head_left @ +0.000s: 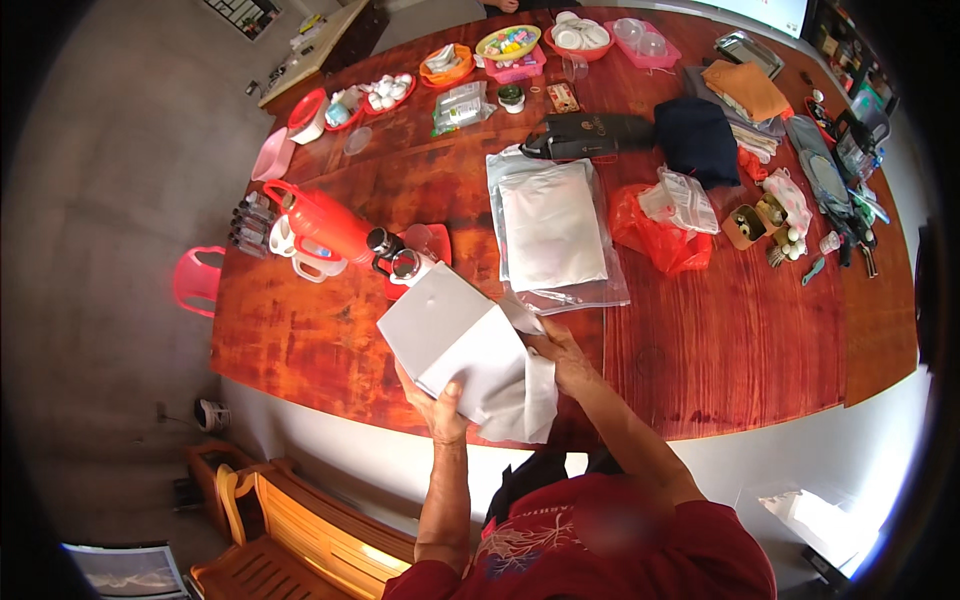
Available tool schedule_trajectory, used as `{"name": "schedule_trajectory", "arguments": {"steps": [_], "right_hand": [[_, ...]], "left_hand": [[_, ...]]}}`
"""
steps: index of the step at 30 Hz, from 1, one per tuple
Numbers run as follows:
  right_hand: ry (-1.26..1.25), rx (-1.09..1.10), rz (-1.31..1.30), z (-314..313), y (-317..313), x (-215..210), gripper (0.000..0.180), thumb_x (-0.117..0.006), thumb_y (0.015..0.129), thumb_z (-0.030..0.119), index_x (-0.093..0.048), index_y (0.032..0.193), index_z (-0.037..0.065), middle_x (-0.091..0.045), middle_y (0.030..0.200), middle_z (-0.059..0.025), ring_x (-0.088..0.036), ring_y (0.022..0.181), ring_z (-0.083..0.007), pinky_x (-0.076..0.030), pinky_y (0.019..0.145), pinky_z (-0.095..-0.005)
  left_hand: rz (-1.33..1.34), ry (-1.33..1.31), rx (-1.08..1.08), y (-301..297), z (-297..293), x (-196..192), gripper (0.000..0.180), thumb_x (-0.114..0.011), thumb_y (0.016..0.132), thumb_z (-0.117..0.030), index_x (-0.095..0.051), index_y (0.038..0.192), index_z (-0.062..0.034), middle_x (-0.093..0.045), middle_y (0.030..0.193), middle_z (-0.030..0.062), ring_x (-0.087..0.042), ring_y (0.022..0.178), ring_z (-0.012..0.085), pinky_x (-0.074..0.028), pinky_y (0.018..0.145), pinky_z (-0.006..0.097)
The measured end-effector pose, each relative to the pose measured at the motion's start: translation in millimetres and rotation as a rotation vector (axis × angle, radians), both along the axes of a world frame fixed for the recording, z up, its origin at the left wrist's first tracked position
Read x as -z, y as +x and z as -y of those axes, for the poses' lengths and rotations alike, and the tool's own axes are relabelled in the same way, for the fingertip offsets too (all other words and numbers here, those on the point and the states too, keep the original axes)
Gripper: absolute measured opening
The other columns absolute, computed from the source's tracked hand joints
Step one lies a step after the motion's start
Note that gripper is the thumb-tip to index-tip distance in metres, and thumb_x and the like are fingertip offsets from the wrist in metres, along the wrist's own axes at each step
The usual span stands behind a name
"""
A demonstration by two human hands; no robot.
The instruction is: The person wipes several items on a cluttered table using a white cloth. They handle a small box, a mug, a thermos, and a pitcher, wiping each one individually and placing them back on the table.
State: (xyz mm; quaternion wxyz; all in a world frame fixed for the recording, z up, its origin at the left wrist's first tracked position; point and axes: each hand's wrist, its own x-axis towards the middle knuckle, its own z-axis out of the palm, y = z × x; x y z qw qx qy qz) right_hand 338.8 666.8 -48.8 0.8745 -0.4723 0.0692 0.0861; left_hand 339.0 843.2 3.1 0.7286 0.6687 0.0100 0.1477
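Note:
I hold a white cardboard box (455, 335) above the near edge of the red wooden table (720, 350). My left hand (437, 408) grips the box from below at its near corner. My right hand (560, 355) is at the box's open end, holding white wrapping paper (520, 400) that hangs out of it. Just beyond the box lies a flat white packet in a clear plastic bag (552, 225).
A red thermos (325, 220), white cups and a red tray sit left of the box. A red plastic bag (665, 240), dark folded cloth, a black pouch, bowls and small containers crowd the far side. A wooden chair (290, 520) stands at my lower left, a pink stool (197, 280) farther left.

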Motion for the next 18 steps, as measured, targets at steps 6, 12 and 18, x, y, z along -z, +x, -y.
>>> {"name": "schedule_trajectory", "arguments": {"steps": [6, 12, 18], "right_hand": [[-0.408, 0.558, 0.299, 13, -37, -52, 0.039, -0.049, 0.083, -0.004, -0.050, 0.121, 0.005, -0.057, 0.097, -0.0078, -0.056, 0.075, -0.0130, -0.048, 0.065, -0.0277], [-1.245, 0.642, 0.740, 10, -51, -119, 0.053, -0.060, 0.067, 0.009, -0.055, 0.120, 0.012, -0.040, 0.123, -0.0143, -0.036, 0.112, -0.0333, -0.035, 0.091, -0.0424], [-1.436, 0.536, 1.037, 3, -117, -65, 0.024, -0.061, 0.077, 0.025, -0.063, 0.101, 0.023, -0.048, 0.119, -0.0024, -0.044, 0.108, -0.0241, -0.037, 0.083, -0.0397]], "left_hand": [[-0.027, -0.041, 0.013, -21, 38, -19, 0.081, -0.069, 0.070, -0.040, -0.033, 0.130, 0.0003, -0.047, 0.117, 0.0128, -0.050, 0.104, 0.0232, -0.043, 0.088, 0.039], [0.029, -0.063, 0.041, -42, 85, -42, 0.060, -0.054, 0.084, -0.035, -0.037, 0.128, 0.0016, -0.050, 0.118, 0.0139, -0.051, 0.106, 0.0231, -0.042, 0.089, 0.036], [-0.180, -0.474, 0.114, -48, 73, -59, 0.072, -0.055, 0.075, -0.057, -0.042, 0.120, -0.0023, -0.051, 0.109, 0.0116, -0.052, 0.098, 0.0254, -0.044, 0.086, 0.038]]}}
